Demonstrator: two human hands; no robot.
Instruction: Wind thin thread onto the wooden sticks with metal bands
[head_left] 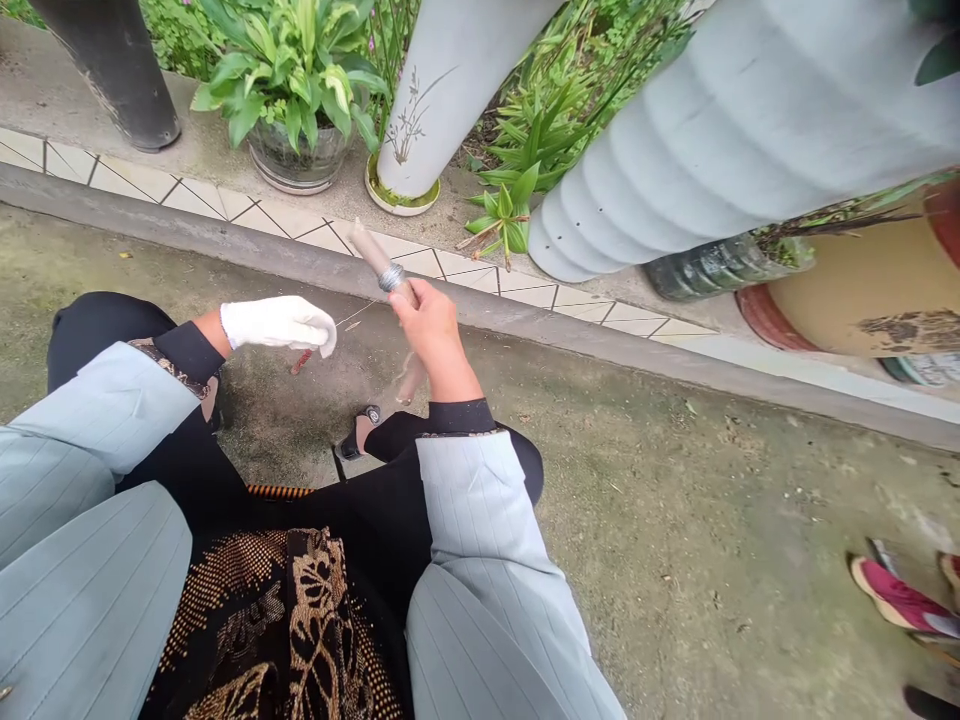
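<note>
My right hand (431, 330) is bare and closed around a knife-like tool (379, 262) with a wooden handle and a metal ring. Its upper end points up and away from me, and its lower end is blurred below my fist. My left hand (279, 322) wears a white glove, with fingers curled together. A thin pale strip (352, 317) runs from it toward my right hand. Both hands hover over my knees, above the concrete ground. A small reddish piece (301, 361) lies on the ground under the gloved hand.
A tiled kerb (225, 205) runs across ahead, with a potted green plant (296, 95), a white vase (442, 90) and a large ribbed white pot (720, 130) behind it. My sandalled foot (358, 432) rests on the ground. Another person's pink shoe (896, 600) is at the lower right.
</note>
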